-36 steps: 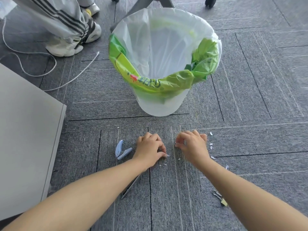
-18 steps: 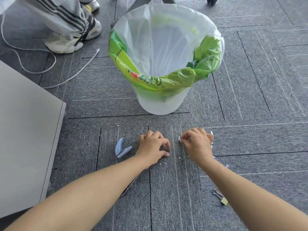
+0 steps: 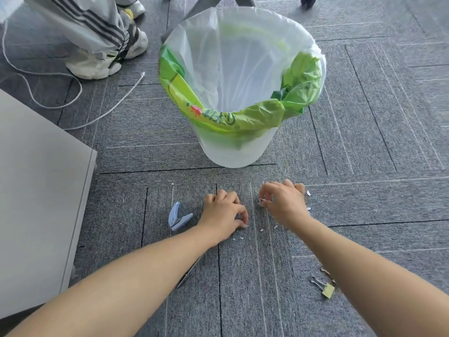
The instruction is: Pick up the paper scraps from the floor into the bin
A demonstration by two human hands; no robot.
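A white bin lined with a clear and a green bag stands on the grey carpet ahead of me. Tiny white paper scraps lie scattered on the carpet between and around my hands. My left hand rests knuckles-up on the floor, its fingers curled and pinched over scraps at the fingertips. My right hand is a little nearer the bin, with small white scraps pinched between thumb and fingers. More scraps lie just right of that hand.
A blue hole punch lies left of my left hand. A metal blade shows under my left forearm. A yellow binder clip lies near my right forearm. A grey cabinet stands left. Another person's shoes, a white cable.
My right hand has shifted slightly forward toward the bin and gathered scraps in its fingertips. My left hand stays in nearly the same place, fingers curling over scraps.
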